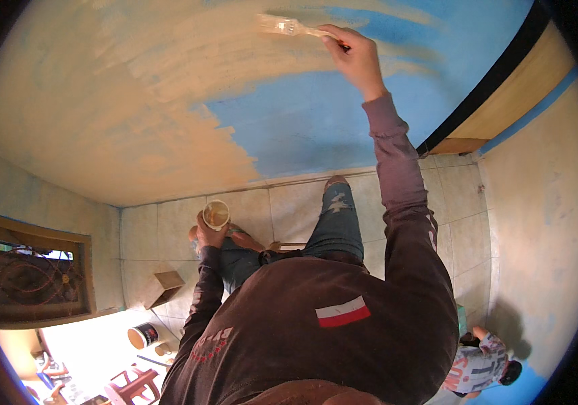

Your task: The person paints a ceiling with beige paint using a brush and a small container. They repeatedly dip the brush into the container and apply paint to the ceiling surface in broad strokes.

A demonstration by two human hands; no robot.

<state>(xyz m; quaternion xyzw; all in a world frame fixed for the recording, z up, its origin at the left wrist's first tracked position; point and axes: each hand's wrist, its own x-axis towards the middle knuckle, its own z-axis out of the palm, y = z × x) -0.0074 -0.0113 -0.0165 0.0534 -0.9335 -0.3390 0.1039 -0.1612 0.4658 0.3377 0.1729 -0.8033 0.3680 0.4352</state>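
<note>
Beige-smeared brush at the upper part of the blue-and-beige wall, bristles apparently touching it, though contact is hard to judge | right hand: fingers clamped on the brush handle | left hand: fingers curled around a pale open cup, above the tiled floor

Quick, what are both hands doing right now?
Left hand: closed around the side of a light-coloured cup.
Right hand: closed on the handle of a paintbrush, its bristles at the wall.
</note>
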